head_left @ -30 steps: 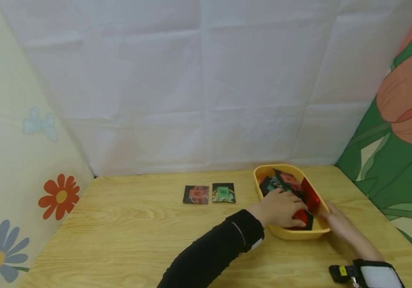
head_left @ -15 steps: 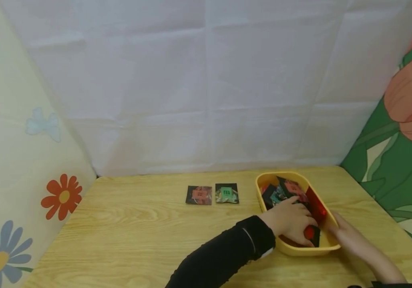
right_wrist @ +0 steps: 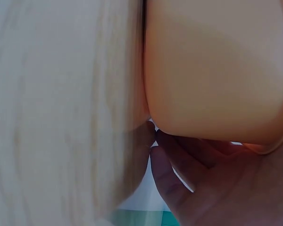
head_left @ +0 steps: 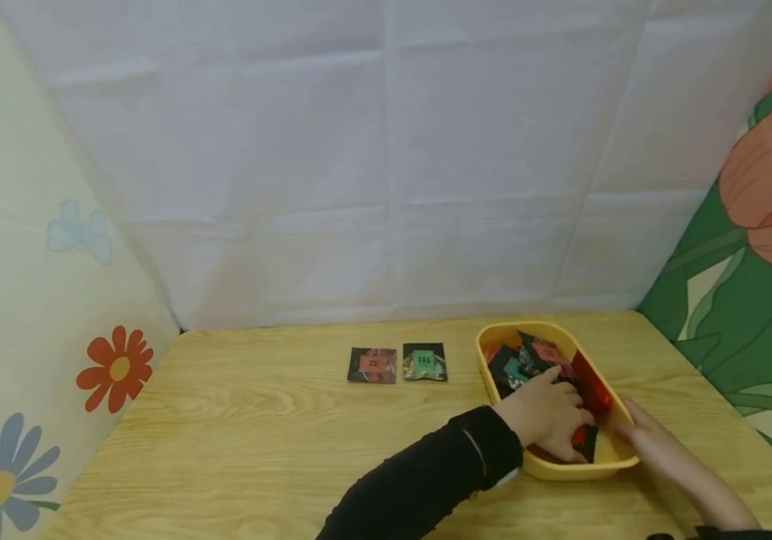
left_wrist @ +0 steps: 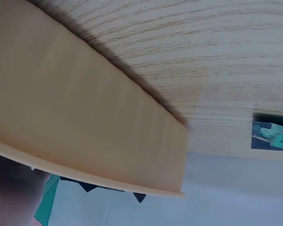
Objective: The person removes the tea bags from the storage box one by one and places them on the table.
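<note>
A yellow plastic bin (head_left: 581,471) holds a jumble of black, red and teal packets (head_left: 517,369). My left hand (head_left: 548,416) reaches over its near-left side, back of the hand up. Between thumb and fingers it pinches a small red-and-black packet (head_left: 586,442); some fingertips are hidden among the packets. My right hand (head_left: 642,435) grips the bin's right side from outside, near the front corner. In the right wrist view its fingers (right_wrist: 172,183) lie along the bin wall (right_wrist: 217,70), close to the tabletop. The left wrist view mostly shows the bin's outer wall (left_wrist: 89,103).
A red-labelled packet (head_left: 372,365) and a green-labelled packet (head_left: 425,361) lie side by side on the wooden table (head_left: 244,435), left of the bin. A white sheet (head_left: 277,165) hangs behind. Flower-printed panels (head_left: 764,315) flank both sides.
The bin has shifted toward me, with both hands moving along with it. Over the last half second, hands and bin have stayed nearly still. The two packets on the table lie as before.
</note>
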The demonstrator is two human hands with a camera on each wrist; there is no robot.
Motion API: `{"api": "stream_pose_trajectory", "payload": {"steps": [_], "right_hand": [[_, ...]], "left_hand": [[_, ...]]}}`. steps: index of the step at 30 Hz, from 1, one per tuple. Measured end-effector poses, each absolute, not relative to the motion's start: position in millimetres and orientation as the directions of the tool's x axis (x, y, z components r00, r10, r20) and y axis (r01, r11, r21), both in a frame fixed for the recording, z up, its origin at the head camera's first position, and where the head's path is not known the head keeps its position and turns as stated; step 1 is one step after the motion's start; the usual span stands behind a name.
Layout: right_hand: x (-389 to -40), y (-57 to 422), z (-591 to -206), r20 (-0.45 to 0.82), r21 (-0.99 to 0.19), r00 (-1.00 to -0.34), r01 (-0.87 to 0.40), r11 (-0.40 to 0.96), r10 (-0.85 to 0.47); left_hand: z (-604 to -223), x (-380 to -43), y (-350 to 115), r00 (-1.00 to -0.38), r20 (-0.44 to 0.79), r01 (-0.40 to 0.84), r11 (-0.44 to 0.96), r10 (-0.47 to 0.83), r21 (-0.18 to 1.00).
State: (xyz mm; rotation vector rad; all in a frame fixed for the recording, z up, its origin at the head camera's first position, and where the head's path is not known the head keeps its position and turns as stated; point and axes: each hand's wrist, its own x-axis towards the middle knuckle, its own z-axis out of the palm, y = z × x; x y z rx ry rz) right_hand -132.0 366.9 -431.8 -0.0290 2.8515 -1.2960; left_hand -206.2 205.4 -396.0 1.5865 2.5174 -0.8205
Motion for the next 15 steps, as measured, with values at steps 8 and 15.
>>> {"api": "stream_pose_trajectory", "payload": {"steps": [8, 15], "right_hand": [[-134, 372, -428, -0.048, -0.766, -0.998, 0.009, 0.643, -0.043], [-134, 370, -426, -0.071, -0.767, -0.997, 0.030, 0.641, -0.039]], "left_hand": [[-388, -208, 205, -0.412, -0.304, 0.884, 0.295, 0.859, -0.363], [-379, -211, 199, -0.377, -0.235, 0.908, 0.307, 0.896, -0.285]]}}
